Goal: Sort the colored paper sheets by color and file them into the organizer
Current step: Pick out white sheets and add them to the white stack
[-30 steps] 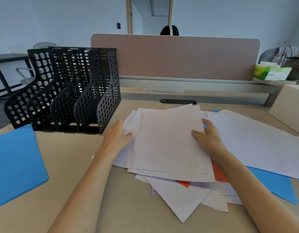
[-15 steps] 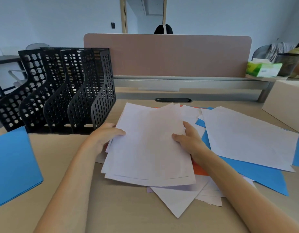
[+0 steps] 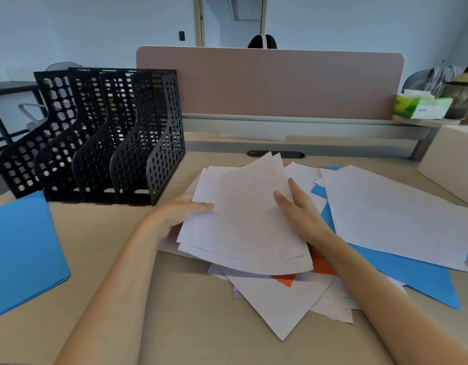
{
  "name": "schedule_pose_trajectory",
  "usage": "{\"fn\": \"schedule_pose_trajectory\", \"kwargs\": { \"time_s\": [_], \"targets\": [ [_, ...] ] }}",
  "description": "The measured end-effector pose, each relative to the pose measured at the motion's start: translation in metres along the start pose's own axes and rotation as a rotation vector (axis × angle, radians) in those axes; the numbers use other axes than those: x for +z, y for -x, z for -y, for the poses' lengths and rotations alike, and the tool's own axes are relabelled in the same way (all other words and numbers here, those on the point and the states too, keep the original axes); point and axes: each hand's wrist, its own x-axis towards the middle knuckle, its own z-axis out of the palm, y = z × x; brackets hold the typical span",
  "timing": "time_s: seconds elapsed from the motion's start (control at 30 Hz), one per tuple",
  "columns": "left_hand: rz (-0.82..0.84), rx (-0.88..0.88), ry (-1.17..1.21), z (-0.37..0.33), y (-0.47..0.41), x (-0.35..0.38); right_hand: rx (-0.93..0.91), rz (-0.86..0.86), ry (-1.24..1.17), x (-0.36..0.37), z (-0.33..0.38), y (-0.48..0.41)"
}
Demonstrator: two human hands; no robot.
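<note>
Wood-tone surface [image 3: 175,325], wide. Black perforated organizer [image 3: 101,143] upright at far left, slots showing no paper. Blue stack [image 3: 19,248] lies near left, in front of organizer. Loose pile right of centre: blue sheets [image 3: 417,277], orange sheets [image 3: 322,264], white sheets [image 3: 277,304] overlapping. White bundle [image 3: 243,219] lifted off pile, far edge tilted up. Left hand [image 3: 175,214] pinches its left edge, thumb on top. Right hand [image 3: 301,214] holds right edge, fingers [image 3: 293,187] extended together.

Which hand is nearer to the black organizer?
Left. The left hand grips the white sheets just right of the organizer; the right hand holds their far side.
</note>
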Motion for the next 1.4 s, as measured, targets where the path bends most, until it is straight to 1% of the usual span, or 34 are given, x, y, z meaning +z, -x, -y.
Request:
{"fn": "schedule_pose_trajectory", "kwargs": {
  "time_s": [0.03, 0.1, 0.17, 0.2, 0.27, 0.33, 0.4, 0.47, 0.53, 0.6, 0.67, 0.7, 0.77, 0.83, 0.87, 0.9, 0.97, 1.0, 1.03, 1.07, 1.1, 1.13, 1.17, 1.2, 1.23, 1.3, 1.4],
  "targets": [
    [0.004, -0.01, 0.006, 0.002, -0.002, 0.0, -0.018, 0.013, 0.045, 0.0, -0.001, 0.001],
    [-0.052, -0.04, 0.023, 0.006, -0.007, -0.002, -0.088, 0.003, 0.285, -0.005, -0.006, 0.0],
    [-0.182, -0.031, -0.01, 0.011, -0.015, -0.009, -0.098, 0.044, 0.562, -0.013, -0.014, -0.003],
    [-0.234, -0.018, -0.047, 0.013, -0.017, -0.013, -0.069, 0.09, 0.644, -0.017, -0.017, -0.005],
    [-0.279, 0.0, -0.099, 0.014, -0.019, -0.018, 0.017, 0.192, 0.724, -0.023, -0.022, -0.007],
    [-0.29, 0.009, -0.121, 0.013, -0.018, -0.019, 0.063, 0.203, 0.732, -0.025, -0.024, -0.009],
    [-0.3, 0.004, -0.142, 0.013, -0.018, -0.019, 0.042, 0.117, 0.724, -0.024, -0.024, -0.008],
    [-0.308, -0.003, -0.15, 0.014, -0.016, -0.02, -0.017, 0.032, 0.76, -0.021, -0.023, -0.006],
    [-0.327, -0.004, -0.143, 0.014, -0.013, -0.021, -0.133, -0.057, 0.83, -0.019, -0.024, -0.006],
    [-0.345, 0.001, -0.132, 0.014, -0.01, -0.022, -0.255, -0.259, 0.853, -0.02, -0.027, -0.009],
    [-0.356, 0.011, -0.133, 0.016, -0.009, -0.019, -0.299, -0.445, 0.817, -0.025, -0.027, -0.011],
    [-0.363, 0.02, -0.121, 0.015, -0.008, -0.017, -0.316, -0.495, 0.777, -0.028, -0.027, -0.01],
    [-0.342, 0.04, -0.082, 0.01, -0.006, -0.011, -0.39, -0.514, 0.72, -0.029, -0.02, -0.003],
    [-0.274, 0.067, -0.049, 0.004, -0.003, -0.002, -0.517, -0.445, 0.698, -0.024, -0.012, 0.004],
    [-0.236, 0.083, -0.032, 0.001, -0.002, 0.001, -0.579, -0.356, 0.66, -0.019, -0.008, 0.007],
    [-0.2, 0.092, -0.014, -0.002, 0.001, 0.004, -0.605, -0.219, 0.592, -0.014, -0.005, 0.01],
    [-0.133, 0.099, 0.032, -0.003, 0.004, 0.008, -0.532, 0.091, 0.446, -0.005, 0.003, 0.016],
    [-0.115, 0.099, 0.049, -0.003, 0.004, 0.009, -0.465, 0.175, 0.395, -0.002, 0.005, 0.018],
    [-0.105, 0.093, 0.066, -0.003, 0.003, 0.01, -0.403, 0.19, 0.375, 0.0, 0.002, 0.016],
    [-0.108, 0.089, 0.076, -0.003, 0.003, 0.01, -0.346, 0.17, 0.42, 0.0, -0.002, 0.012],
    [-0.11, 0.094, 0.077, -0.004, 0.003, 0.011, -0.286, 0.156, 0.531, -0.001, -0.007, 0.008],
    [-0.103, 0.104, 0.074, -0.003, 0.002, 0.012, -0.225, 0.172, 0.693, -0.001, -0.013, 0.004],
    [-0.091, 0.117, 0.079, -0.003, 0.001, 0.013, -0.171, 0.206, 0.836, -0.002, -0.019, -0.001],
    [-0.077, 0.134, 0.089, -0.003, 0.0, 0.015, -0.137, 0.236, 0.918, -0.001, -0.024, -0.003],
    [-0.058, 0.157, 0.088, -0.003, 0.001, 0.016, -0.123, 0.249, 0.944, 0.0, -0.027, -0.004],
    [-0.029, 0.213, 0.059, -0.003, 0.002, 0.017, -0.132, 0.247, 0.907, 0.005, -0.025, -0.003],
    [-0.065, 0.276, 0.056, -0.003, 0.001, 0.02, -0.147, 0.236, 0.826, 0.012, -0.018, -0.001]
  ]
}}
